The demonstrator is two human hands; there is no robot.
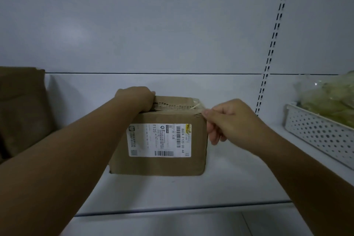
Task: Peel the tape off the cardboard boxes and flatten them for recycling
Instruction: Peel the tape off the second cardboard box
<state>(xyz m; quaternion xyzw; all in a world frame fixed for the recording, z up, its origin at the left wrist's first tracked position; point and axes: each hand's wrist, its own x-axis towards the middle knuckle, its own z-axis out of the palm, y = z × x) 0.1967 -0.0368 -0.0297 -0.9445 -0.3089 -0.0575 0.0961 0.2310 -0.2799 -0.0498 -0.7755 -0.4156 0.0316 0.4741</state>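
Observation:
A small brown cardboard box (197, 140) with a white shipping label (160, 140) on its near face stands on a white shelf (172, 189). Clear tape (178, 107) runs along the seam on its top, partly lifted and wrinkled. My left hand (137, 98) presses down on the box's top left corner and grips it. My right hand (228, 119) is at the box's top right corner, thumb and forefinger pinched on the end of the tape.
Flattened brown cardboard (21, 111) leans at the far left of the shelf. A white perforated basket (316, 130) holding pale green bagged items (329, 97) sits at the right. A slotted upright rail (274, 40) runs up the back wall.

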